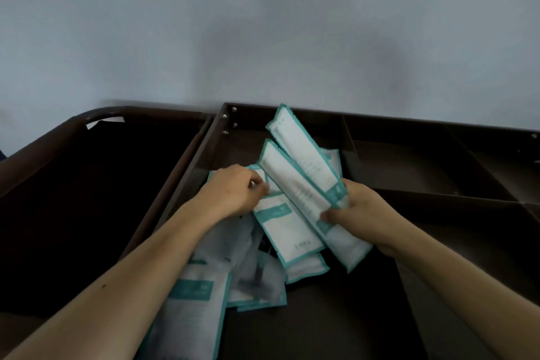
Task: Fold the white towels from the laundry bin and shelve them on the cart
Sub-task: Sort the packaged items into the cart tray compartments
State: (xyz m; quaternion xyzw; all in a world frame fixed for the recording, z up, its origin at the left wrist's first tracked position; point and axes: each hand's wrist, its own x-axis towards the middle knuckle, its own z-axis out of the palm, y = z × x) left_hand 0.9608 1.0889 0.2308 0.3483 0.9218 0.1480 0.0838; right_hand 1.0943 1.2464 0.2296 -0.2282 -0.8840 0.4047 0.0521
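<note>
Gripping fanned teal-edged packets (302, 175) in right hand (359, 213), pinching another with left hand (233, 188); probably light, slick, floppy: hold near ends.

teal-edged white packets (287, 225) heaped; pale wall (263, 23) behind

Your right hand (359, 213) grips two white, teal-edged packets (304, 172), thumb across their lower ends; they fan out toward 11 o'clock. At 9 o'clock from it, your left hand (233, 190) curls its fingers onto the pile (198, 301) of like packets, which lies in the cart (409, 123) tray and trails off toward 7 o'clock. Dividers (347, 137) split the tray at 2 o'clock. A dark bay (87, 199) lies at 9 o'clock.
</note>
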